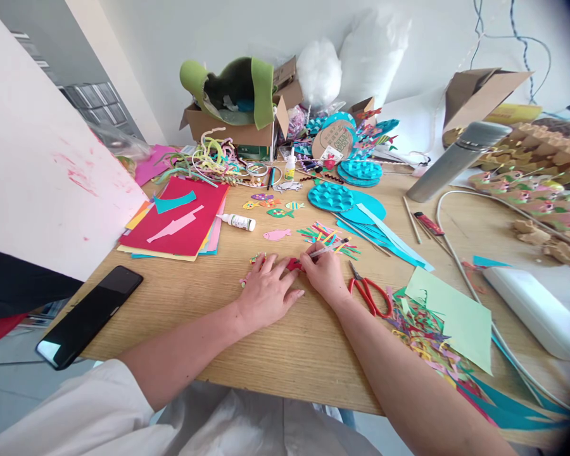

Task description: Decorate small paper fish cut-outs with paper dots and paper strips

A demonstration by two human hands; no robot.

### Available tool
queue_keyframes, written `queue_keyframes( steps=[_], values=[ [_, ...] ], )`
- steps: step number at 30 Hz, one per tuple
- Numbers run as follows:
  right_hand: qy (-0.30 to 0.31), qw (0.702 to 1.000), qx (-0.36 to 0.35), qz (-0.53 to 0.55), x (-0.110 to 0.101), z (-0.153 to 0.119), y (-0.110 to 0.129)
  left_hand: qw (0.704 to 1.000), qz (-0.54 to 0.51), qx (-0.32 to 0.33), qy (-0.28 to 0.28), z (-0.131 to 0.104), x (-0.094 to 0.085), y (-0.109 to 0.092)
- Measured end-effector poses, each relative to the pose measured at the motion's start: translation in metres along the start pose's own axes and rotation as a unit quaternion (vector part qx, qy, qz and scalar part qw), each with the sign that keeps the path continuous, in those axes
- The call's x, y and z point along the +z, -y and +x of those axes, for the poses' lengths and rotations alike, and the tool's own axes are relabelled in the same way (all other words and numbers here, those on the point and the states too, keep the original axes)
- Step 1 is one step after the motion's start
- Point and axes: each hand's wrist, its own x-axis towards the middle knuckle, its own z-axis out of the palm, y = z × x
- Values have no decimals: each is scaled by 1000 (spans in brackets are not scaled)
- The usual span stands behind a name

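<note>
My right hand [323, 271] pinches a pen [330, 247], its tip down at a small red paper piece [293, 264]. Flat on the table with fingers spread, my left hand [267, 292] touches the left side of that red piece. Small colourful bits [258, 258] lie partly hidden by its fingers. Beyond the hands are a pink paper fish [277, 234], a green paper fish [280, 213] and several other decorated fish. Thin coloured paper strips [330, 235] lie just behind my right hand. Red-handled scissors [369, 292] rest to its right.
A red paper stack [175, 218] and a white glue bottle [238, 221] are at left, a black phone [92, 313] near the left edge. Blue paper discs [332, 197], a grey bottle [456, 163], paper scraps [425, 339] and a looped white tube [470, 285] occupy the right.
</note>
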Motion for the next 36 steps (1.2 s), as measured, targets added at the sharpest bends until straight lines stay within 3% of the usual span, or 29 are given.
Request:
queue_keyframes(
  steps=[36],
  values=[
    [5, 1000, -4, 7, 1, 0, -1, 1000, 5, 10, 6, 1, -2, 0]
  ],
)
